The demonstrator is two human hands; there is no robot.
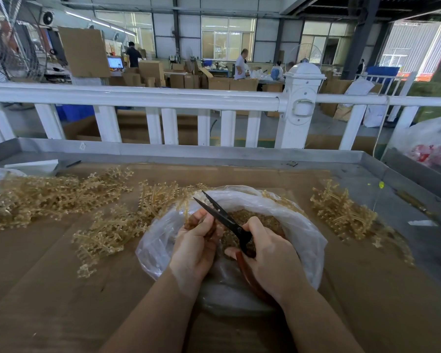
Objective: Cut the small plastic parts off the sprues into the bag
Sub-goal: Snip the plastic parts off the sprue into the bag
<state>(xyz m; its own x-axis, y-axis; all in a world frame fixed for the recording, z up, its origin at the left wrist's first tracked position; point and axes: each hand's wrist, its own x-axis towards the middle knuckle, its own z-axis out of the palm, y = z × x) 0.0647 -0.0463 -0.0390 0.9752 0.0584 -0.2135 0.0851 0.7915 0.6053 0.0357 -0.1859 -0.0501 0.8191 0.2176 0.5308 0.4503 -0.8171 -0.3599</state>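
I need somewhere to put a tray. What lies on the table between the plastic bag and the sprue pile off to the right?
In the head view, only bare cardboard separates the plastic bag from the right sprue pile.
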